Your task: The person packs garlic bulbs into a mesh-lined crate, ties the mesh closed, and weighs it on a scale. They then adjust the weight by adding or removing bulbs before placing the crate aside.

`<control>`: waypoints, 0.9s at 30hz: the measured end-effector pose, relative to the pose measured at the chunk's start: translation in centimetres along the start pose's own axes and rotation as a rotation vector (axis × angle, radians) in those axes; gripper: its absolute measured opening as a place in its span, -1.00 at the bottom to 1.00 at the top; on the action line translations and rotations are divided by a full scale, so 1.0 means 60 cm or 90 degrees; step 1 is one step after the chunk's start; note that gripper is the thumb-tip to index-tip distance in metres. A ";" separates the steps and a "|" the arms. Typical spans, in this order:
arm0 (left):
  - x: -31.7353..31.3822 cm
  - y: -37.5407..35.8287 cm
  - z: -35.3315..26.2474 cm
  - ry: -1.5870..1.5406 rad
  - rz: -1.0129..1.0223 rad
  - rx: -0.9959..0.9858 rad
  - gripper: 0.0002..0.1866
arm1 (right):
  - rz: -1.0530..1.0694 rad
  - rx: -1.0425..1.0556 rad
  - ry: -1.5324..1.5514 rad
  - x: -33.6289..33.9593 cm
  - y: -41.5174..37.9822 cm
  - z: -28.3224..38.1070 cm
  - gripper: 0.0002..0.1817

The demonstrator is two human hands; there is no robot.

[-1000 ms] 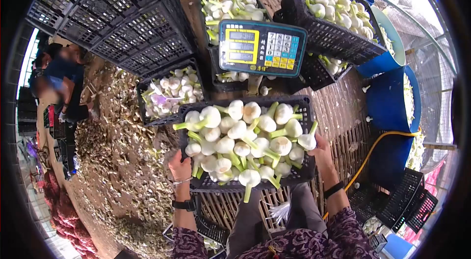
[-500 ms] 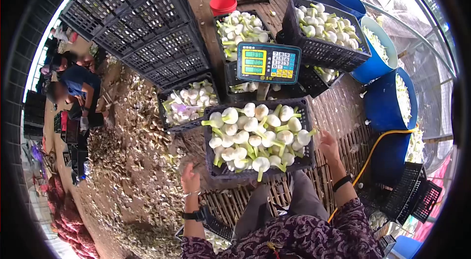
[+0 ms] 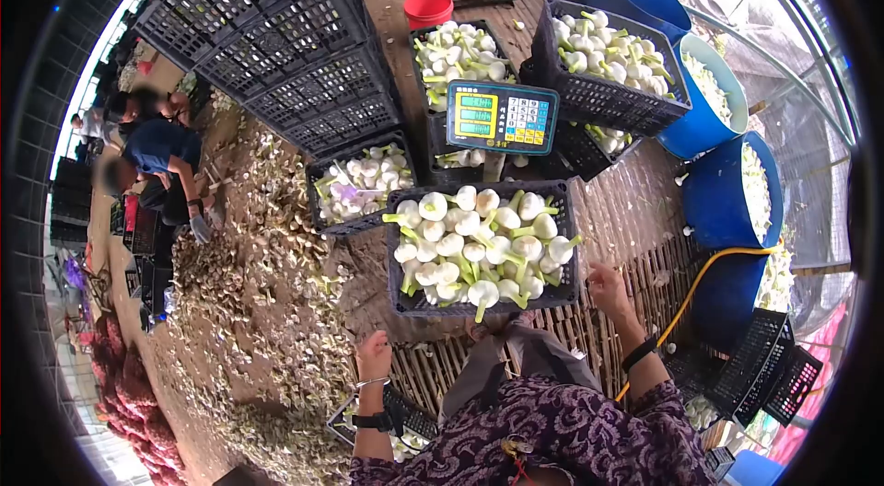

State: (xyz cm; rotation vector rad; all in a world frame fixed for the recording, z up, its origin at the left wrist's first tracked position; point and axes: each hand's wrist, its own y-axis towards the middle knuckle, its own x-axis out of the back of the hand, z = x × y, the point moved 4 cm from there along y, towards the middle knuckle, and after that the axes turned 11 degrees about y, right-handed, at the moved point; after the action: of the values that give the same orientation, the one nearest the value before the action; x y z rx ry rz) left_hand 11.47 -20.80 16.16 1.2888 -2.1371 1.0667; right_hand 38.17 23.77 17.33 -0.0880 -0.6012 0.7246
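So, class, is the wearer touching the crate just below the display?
No: floor shows between the crate and both the left hand and the right hand.

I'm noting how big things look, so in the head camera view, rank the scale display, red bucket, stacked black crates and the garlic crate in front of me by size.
1. Stacked black crates
2. Garlic crate
3. Scale display
4. Red bucket
Apparent size only; the bucket stands farther off.

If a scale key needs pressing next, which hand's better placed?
Right, probably. The right hand is empty, beside the garlic crate's right edge, and the keypad fills the display's right half. The left hand, also empty, is farther back, off the near left corner.
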 end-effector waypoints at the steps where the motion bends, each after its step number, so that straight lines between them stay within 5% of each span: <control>1: -0.001 -0.005 -0.015 -0.005 -0.009 -0.007 -0.65 | 0.006 0.001 0.004 -0.002 0.007 -0.001 -0.56; 16: 0.007 -0.065 -0.125 0.131 0.022 -0.047 -0.64 | 0.131 0.099 -0.012 -0.010 0.042 0.071 -0.57; 23: 0.007 0.002 -0.118 0.158 0.099 -0.068 -0.63 | 0.323 0.254 -0.156 -0.186 -0.026 0.173 -0.32; 27: 0.004 0.066 -0.146 0.208 0.183 -0.126 -0.61 | 0.321 0.440 -0.232 -0.302 -0.043 0.198 -0.29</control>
State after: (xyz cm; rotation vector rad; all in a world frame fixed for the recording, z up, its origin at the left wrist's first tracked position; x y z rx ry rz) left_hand 7.64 -12.93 20.17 0.6783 -2.1455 1.0597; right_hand 22.54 8.65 19.11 0.5623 -0.6486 1.4225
